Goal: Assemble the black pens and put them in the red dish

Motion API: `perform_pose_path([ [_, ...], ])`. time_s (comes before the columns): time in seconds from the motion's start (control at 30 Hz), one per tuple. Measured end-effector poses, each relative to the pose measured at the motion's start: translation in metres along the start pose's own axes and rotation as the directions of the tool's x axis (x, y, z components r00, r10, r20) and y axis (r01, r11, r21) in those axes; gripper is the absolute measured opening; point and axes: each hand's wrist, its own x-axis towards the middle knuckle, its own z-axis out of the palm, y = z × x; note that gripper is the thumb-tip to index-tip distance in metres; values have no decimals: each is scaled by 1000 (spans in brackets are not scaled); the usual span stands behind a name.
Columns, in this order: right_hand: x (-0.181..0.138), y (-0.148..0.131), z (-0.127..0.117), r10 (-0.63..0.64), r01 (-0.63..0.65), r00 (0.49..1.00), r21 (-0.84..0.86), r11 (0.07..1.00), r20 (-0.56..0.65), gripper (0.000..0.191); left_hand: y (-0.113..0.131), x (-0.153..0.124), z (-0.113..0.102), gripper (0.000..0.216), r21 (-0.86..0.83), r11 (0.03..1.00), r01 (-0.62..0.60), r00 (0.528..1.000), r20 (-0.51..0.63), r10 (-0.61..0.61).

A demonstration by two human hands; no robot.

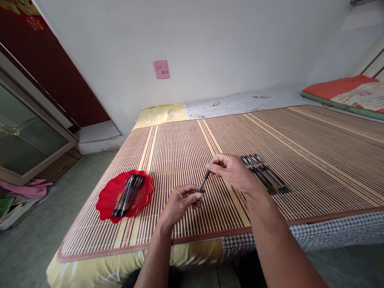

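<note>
Between my two hands a dark pen (204, 181) is held at a slant above the bamboo mat (177, 160). The fingers of my left hand (183, 202) pinch its lower end. At its upper end, my right hand (229, 170) grips it between thumb and fingers, hiding that tip. To the left a red scalloped plate (105, 200) holds a bunch of black pens (129, 195) lying together. On the right, partly behind my right forearm, several pens (265, 174) lie side by side on the mat.
The mat covers a bed with a yellow and checked sheet (162, 115). Folded orange and floral bedding (345, 92) rests at the far right. A pink note (161, 69) is stuck on the white wall. A glass-panelled door (30, 132) stands at the left.
</note>
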Motion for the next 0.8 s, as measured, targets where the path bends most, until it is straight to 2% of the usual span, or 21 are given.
perform_pose_path([
  [0.1, -1, -1, -1, 1, -1, 1000, 2, 1000, 15, 38, 0, 0, 0, 23, -7, 1000, -5, 1000, 2, 5],
  [0.27, -2, -2, -4, 5, -15, 996, 113, 993, 87, 22, 0, -1, -1, 21, -6, 1000, -1, 1000, 3, 1],
  [0.37, -1, 3, -4, -6, 0, 997, 69, 998, 82, 19, -1, -1, -1, 20, 8, 1000, 0, 1000, 18, 0],
  [0.47, 0, 6, -3, 6, -7, 998, 23, 1000, 56, 28, -1, -1, -2, 21, 16, 1000, 2, 1000, 20, -3],
  [0.63, -1, 3, -3, 33, -40, 997, 113, 993, 67, 27, 0, 0, -1, 21, 12, 1000, 3, 1000, 11, -4],
  [0.8, -1, 1, -4, 22, -27, 998, 94, 995, 56, 24, 0, 0, -1, 25, 8, 1000, 13, 1000, 7, -13],
])
